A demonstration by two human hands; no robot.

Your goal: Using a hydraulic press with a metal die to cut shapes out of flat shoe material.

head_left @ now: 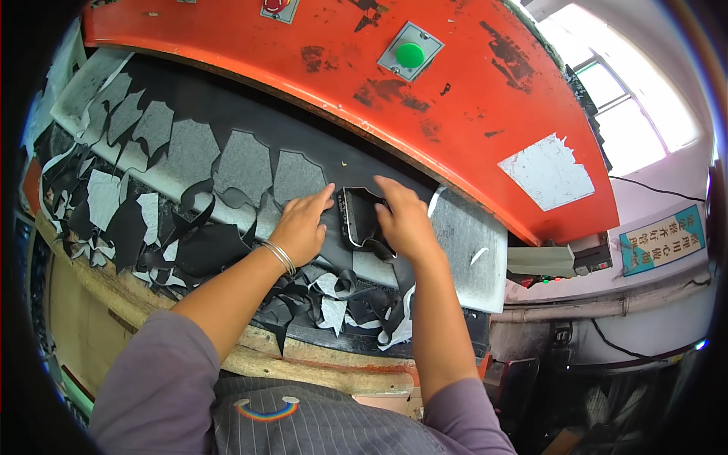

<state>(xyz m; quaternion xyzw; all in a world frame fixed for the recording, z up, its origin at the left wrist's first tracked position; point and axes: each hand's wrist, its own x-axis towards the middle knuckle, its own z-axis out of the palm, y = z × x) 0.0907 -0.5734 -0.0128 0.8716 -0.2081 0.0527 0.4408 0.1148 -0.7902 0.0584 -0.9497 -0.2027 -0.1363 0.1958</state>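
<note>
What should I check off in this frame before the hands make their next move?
1. Metal die wholly on the dark sheet: cannot tell; its near end is unclear.
2. Right hand at the die: ok, beside its right edge; grip firmness cannot be judged.
3. Left hand off the die: ok, apparently just left of it.
4. Both hands away from the green button: ok.
5. Pale board free of scraps: not ok; a white sliver lies there.

Greyish-purple sleeves (163, 379) are worn, cut short near the elbows. The torso is covered by a dark, thinly pinstriped apron (334, 425), decorated with a rainbow (267, 416). The left wrist (268, 264) is ringed by silver bangles (282, 256).
</note>
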